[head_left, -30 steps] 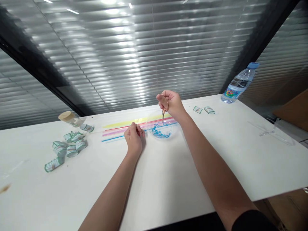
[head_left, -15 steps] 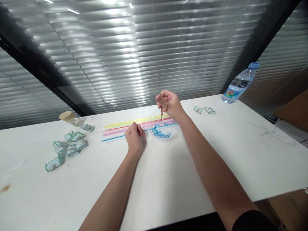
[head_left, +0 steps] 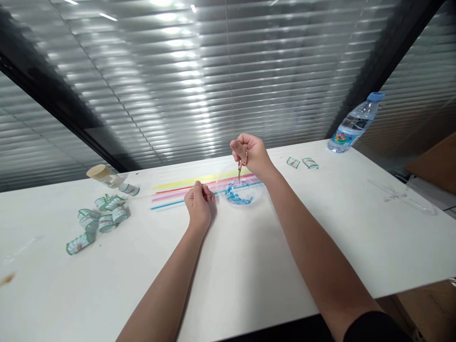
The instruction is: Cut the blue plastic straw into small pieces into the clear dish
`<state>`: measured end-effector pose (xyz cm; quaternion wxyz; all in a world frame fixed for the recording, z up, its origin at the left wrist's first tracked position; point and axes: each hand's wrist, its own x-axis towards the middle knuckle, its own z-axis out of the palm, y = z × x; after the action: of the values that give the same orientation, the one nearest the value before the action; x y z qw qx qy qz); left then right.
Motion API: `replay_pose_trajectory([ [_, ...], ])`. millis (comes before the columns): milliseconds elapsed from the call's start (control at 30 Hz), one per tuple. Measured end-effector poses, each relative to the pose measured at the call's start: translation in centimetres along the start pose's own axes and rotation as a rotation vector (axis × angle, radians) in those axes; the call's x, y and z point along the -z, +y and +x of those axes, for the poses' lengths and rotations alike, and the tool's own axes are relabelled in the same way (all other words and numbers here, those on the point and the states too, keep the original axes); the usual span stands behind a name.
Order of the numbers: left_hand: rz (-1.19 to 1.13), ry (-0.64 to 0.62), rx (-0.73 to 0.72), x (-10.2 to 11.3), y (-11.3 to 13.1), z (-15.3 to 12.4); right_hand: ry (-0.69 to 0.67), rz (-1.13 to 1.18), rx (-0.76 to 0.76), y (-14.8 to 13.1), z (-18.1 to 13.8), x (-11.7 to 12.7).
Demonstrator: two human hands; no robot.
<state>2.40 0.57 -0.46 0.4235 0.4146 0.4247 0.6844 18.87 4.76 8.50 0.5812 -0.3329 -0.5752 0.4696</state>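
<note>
My right hand [head_left: 251, 152] grips a small pair of scissors [head_left: 240, 166] by its copper-coloured handles, blades pointing down over a clear round bowl [head_left: 257, 200]. Many short blue cut pieces [head_left: 237, 198] lie inside the bowl. Just left of it, my left hand [head_left: 199, 202] rests on the table with its fingers curled closed; what they hold, if anything, is hidden. Long thin straws in yellow [head_left: 178, 182], red, pink and blue [head_left: 166, 205] lie side by side, passing behind my left hand and the bowl.
Several green-and-white crumpled labels [head_left: 107, 222] lie at the left, beside a clear jar with a tan lid [head_left: 99, 171]. Two similar labels [head_left: 294, 162] are at the back right. A water bottle [head_left: 352, 126] stands at the far right corner, with clear plastic [head_left: 402, 197] nearer me.
</note>
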Motion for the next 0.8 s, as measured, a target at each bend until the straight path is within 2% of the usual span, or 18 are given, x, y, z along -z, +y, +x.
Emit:
replay_pose_trajectory([
  [800, -0.011, -0.002, 0.019, -0.05, 0.29, -0.11, 0.010, -0.007, -0.007, 0.01, -0.01, 0.03],
])
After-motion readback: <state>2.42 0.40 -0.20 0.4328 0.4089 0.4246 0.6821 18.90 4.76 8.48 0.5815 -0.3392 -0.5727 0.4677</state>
